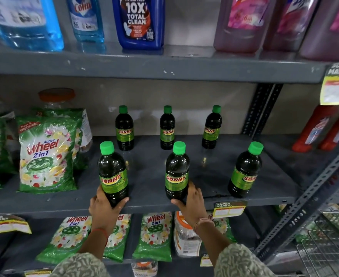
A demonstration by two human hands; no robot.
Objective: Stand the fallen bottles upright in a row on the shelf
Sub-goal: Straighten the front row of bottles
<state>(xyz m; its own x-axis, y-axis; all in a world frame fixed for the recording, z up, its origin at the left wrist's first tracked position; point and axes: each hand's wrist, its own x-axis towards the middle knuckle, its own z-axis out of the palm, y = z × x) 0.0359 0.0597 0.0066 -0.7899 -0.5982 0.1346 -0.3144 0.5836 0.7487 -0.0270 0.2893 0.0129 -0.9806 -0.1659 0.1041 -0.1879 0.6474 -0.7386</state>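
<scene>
Six green-capped Sunny bottles stand upright on the grey shelf (pixel 204 204), three in front, three behind. The left hand (pixel 104 204) grips the base of the front left bottle (pixel 112 172); the right hand (pixel 191 202) wraps the front middle bottle (pixel 177 172). Detergent bags (pixel 46 154) sit just left.

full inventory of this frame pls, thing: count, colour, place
Sunny bottles: 6, dark with green caps, upright on middle shelf, three front, three back
Wheel packs: several, green, middle shelf left and lower shelf
Blue cleaner bottles: 3, top shelf left
Pink bottles: 3, top shelf right
Red bottles: 2, right bay
Price tags: yellow, shelf edges
Wire basket: 1, bottom right
Left hand: grips front-left bottle
Right hand: grips front-middle bottle
</scene>
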